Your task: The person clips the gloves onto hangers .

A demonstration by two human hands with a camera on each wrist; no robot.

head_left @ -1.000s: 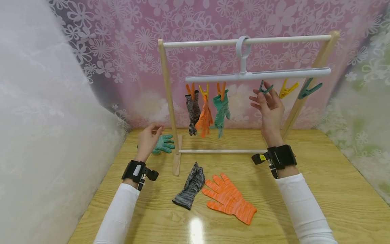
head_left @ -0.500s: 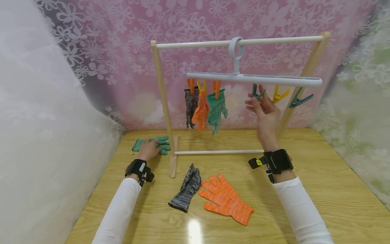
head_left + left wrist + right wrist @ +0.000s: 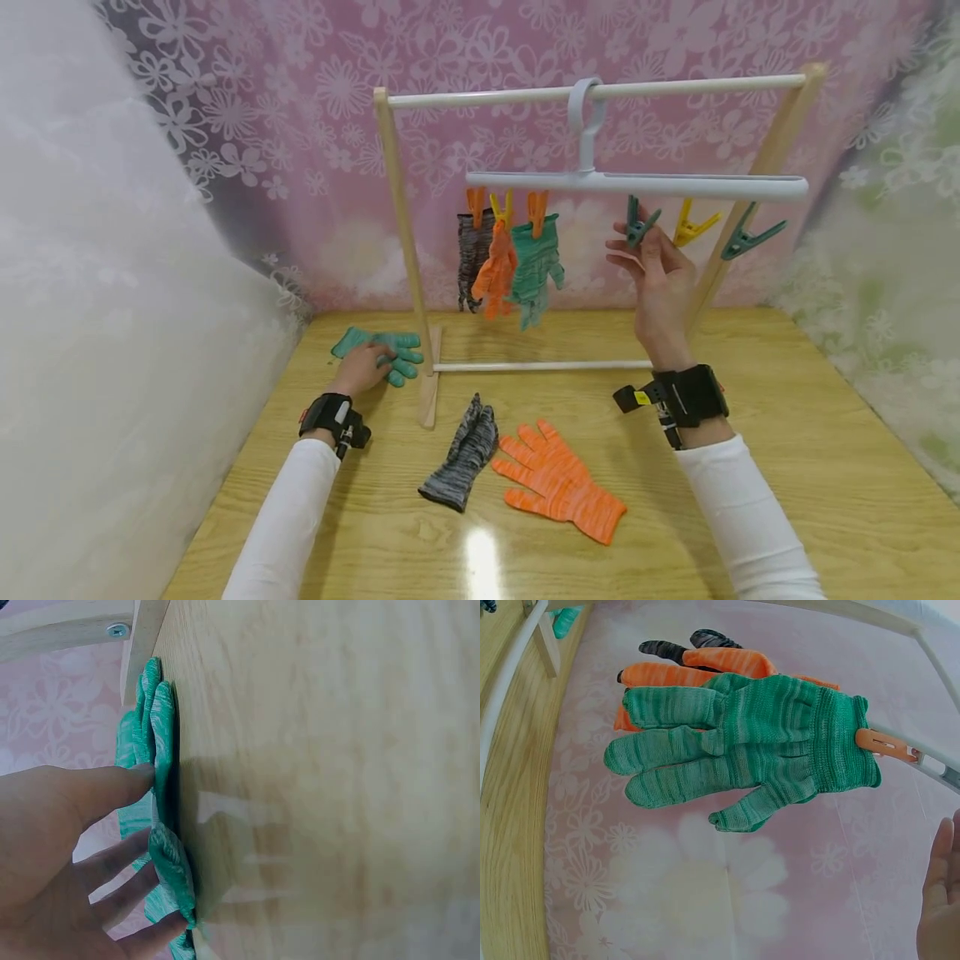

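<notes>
At the table's back left, a green glove [image 3: 405, 354] lies flat under my left hand [image 3: 362, 368]. The left wrist view shows that hand's spread thumb and fingers touching the green glove [image 3: 166, 802], which still lies on the wood. My right hand [image 3: 663, 275] is raised to the hanger [image 3: 675, 183] and pinches a dark green clothespin [image 3: 639, 227] between thumb and fingers. In the right wrist view only a sliver of the right hand [image 3: 941, 900] shows. Left of it, a green glove [image 3: 535, 262] hangs from an orange clothespin [image 3: 537, 212].
A black-grey glove [image 3: 465, 458] and an orange glove [image 3: 566, 487] lie in front. Another orange glove [image 3: 497, 271] and a dark glove [image 3: 471, 250] hang at the left. A yellow clothespin [image 3: 692, 225] and a green one hang right. The wooden rack [image 3: 405, 225] supports the hanger.
My left hand has come down from above the table onto the green glove. The hanger has swivelled and swayed a little, while my right hand stays at the dark green clothespin.
</notes>
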